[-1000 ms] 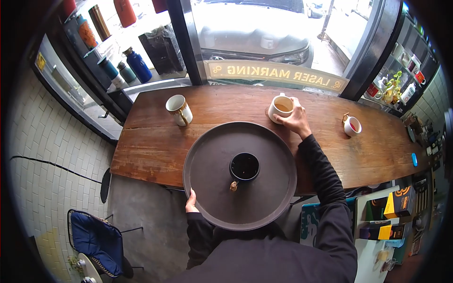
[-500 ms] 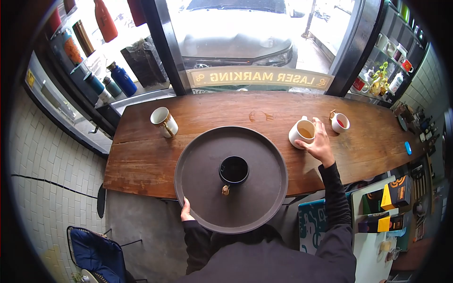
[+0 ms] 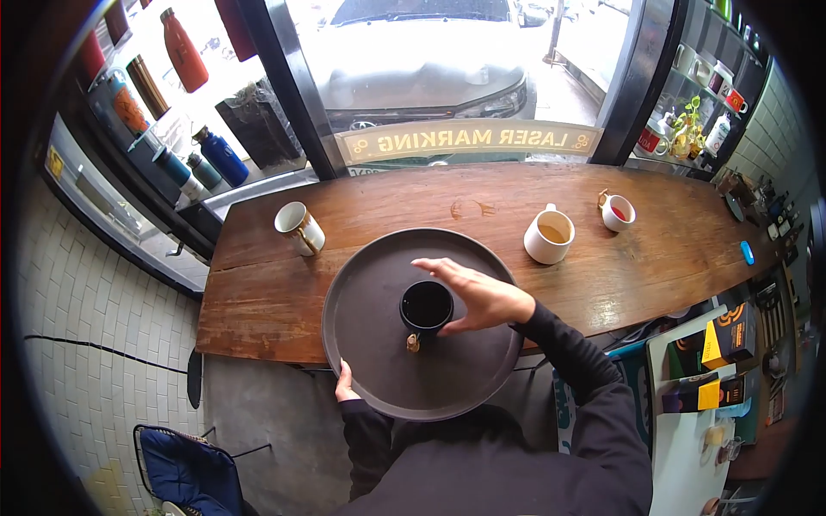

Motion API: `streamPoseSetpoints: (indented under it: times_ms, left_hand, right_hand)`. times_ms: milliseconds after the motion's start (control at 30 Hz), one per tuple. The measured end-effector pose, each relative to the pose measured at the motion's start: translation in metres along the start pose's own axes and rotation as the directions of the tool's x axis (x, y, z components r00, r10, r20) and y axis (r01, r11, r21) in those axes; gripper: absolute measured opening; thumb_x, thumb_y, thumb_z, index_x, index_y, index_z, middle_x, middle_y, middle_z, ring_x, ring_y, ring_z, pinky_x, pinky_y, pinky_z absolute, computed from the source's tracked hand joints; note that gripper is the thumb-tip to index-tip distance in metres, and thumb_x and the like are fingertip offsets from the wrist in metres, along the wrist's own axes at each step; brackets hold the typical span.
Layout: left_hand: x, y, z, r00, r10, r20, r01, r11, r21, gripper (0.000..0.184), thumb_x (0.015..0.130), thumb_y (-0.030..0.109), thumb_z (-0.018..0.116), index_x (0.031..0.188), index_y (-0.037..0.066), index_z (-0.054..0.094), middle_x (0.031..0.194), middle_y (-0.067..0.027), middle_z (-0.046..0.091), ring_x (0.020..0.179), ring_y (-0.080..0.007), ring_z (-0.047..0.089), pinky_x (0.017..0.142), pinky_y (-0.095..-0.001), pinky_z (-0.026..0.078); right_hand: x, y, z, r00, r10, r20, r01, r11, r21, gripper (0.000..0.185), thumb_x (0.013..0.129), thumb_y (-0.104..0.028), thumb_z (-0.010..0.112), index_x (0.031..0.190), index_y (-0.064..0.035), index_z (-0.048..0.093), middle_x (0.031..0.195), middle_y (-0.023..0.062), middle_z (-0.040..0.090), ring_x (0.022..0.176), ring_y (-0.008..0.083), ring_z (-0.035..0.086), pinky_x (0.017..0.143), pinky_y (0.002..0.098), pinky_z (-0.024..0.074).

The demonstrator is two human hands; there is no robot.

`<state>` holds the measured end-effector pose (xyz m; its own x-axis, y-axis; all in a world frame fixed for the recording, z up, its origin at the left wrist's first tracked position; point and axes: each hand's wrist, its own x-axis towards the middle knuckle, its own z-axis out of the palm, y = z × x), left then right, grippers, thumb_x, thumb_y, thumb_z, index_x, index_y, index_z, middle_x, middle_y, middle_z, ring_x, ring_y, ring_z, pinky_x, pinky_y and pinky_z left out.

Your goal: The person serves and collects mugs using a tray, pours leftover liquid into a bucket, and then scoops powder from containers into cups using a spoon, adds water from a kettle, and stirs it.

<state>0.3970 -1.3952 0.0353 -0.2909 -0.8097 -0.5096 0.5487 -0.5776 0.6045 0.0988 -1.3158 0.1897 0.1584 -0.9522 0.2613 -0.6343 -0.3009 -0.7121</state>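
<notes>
The left hand (image 3: 346, 387) is clamped on the tray (image 3: 379, 378) at its near-left rim; its lower fingers are hidden. If this one-sided hold tilts, the black cup (image 3: 427, 305) on the tray could slide. The right hand (image 3: 465, 297) is spread apart around the cup; touching, one cannot tell. A careless thumb could knock it. Rightward, on the counter (image 3: 637, 267), the white mug (image 3: 549, 236) could spill if the tray bumps it.

The right hand (image 3: 483, 298) has moved from the white mug (image 3: 546, 242) to the black cup (image 3: 426, 306).
</notes>
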Motion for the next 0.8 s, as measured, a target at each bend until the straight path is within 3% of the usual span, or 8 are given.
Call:
streamPoseSetpoints:
  times_ms: [67,133,267,367,467,533,567,800]
  left_hand:
    - [0.0,0.001,-0.001,1.0,-0.003,0.0,0.003,1.0,-0.01,0.054,0.091,0.039,0.063,0.126,-0.002,0.055,0.122,-0.015,0.06,0.108,-0.0302,0.061,0.093,-0.042,0.049]
    - [0.002,-0.001,-0.003,0.999,-0.041,0.032,0.043,0.997,-0.058,0.054,0.091,0.038,0.063,0.126,-0.002,0.054,0.122,-0.0152,0.06,0.108,-0.0304,0.06,0.094,-0.0423,0.049]
    - [0.006,-0.003,-0.007,0.999,-0.037,0.034,0.039,0.997,-0.069,0.053,0.091,0.038,0.063,0.125,-0.002,0.055,0.12,-0.0149,0.061,0.107,-0.0299,0.061,0.093,-0.0417,0.049]
    - [0.012,-0.005,-0.013,0.999,-0.047,0.0,0.047,0.998,-0.05,0.052,0.091,0.037,0.063,0.124,-0.002,0.056,0.118,-0.0146,0.062,0.104,-0.0288,0.062,0.091,-0.0407,0.05]
    - [0.016,-0.008,-0.018,1.0,-0.029,-0.004,0.029,0.998,-0.064,0.049,0.091,0.036,0.063,0.121,-0.003,0.057,0.115,-0.0137,0.063,0.102,-0.0273,0.063,0.089,-0.039,0.051]
    - [0.018,-0.008,-0.019,1.0,0.0,0.009,0.001,0.999,-0.049,0.048,0.091,0.035,0.063,0.12,-0.003,0.058,0.113,-0.0131,0.064,0.1,-0.0261,0.063,0.088,-0.0377,0.052]
    - [0.018,-0.008,-0.02,1.0,-0.001,0.008,0.002,0.999,-0.049,0.048,0.091,0.035,0.063,0.12,-0.003,0.058,0.113,-0.0131,0.064,0.1,-0.0261,0.063,0.088,-0.0377,0.052]
    - [0.009,-0.005,-0.004,0.997,0.06,-0.042,-0.059,0.998,0.014,0.048,0.091,0.035,0.064,0.117,-0.004,0.059,0.11,-0.0124,0.064,0.097,-0.0238,0.064,0.086,-0.0352,0.052]
  right_hand:
    - [0.006,0.001,0.009,0.999,-0.04,0.027,0.041,0.999,-0.031,0.099,0.065,-0.016,0.084,0.145,-0.0071,0.026,0.133,0.0175,0.044,0.122,0.0326,0.05,0.102,0.0381,0.0439]
    - [0.009,0.001,0.014,0.99,0.06,0.13,-0.057,0.998,-0.025,0.096,0.063,-0.017,0.085,0.142,-0.0057,0.031,0.131,0.0162,0.045,0.119,0.0328,0.051,0.1,0.0383,0.0448]
    - [0.012,0.006,0.014,1.0,0.001,0.025,0.002,0.991,-0.133,0.082,0.06,-0.021,0.086,0.129,-0.0026,0.046,0.12,0.0152,0.053,0.113,0.0322,0.055,0.096,0.0384,0.0467]
    - [0.013,0.014,0.008,0.994,0.037,-0.103,-0.052,0.987,-0.149,0.076,0.059,-0.023,0.086,0.123,-0.0024,0.051,0.114,0.0151,0.057,0.11,0.0313,0.057,0.094,0.0386,0.0475]
    - [0.016,0.028,-0.011,0.963,0.065,-0.261,-0.105,0.984,-0.144,0.078,0.057,-0.03,0.086,0.12,0.0,0.051,0.114,0.0191,0.056,0.109,0.0362,0.057,0.092,0.0426,0.0474]
    - [0.019,0.03,-0.025,0.905,0.161,-0.393,-0.251,0.949,-0.189,0.074,0.057,-0.028,0.085,0.117,0.0019,0.053,0.11,0.0199,0.058,0.107,0.0354,0.058,0.091,0.0415,0.048]
    - [0.021,0.041,-0.03,0.864,0.129,-0.487,-0.267,0.937,-0.225,0.075,0.054,-0.026,0.088,0.114,0.0021,0.054,0.108,0.0189,0.06,0.102,0.0307,0.062,0.089,0.0371,0.0499]
    - [0.026,0.08,-0.049,0.591,0.375,-0.714,-0.704,0.671,-0.231,0.083,0.057,-0.042,0.086,0.113,0.0057,0.048,0.108,0.0226,0.054,0.097,0.0379,0.061,0.083,0.0437,0.0519]
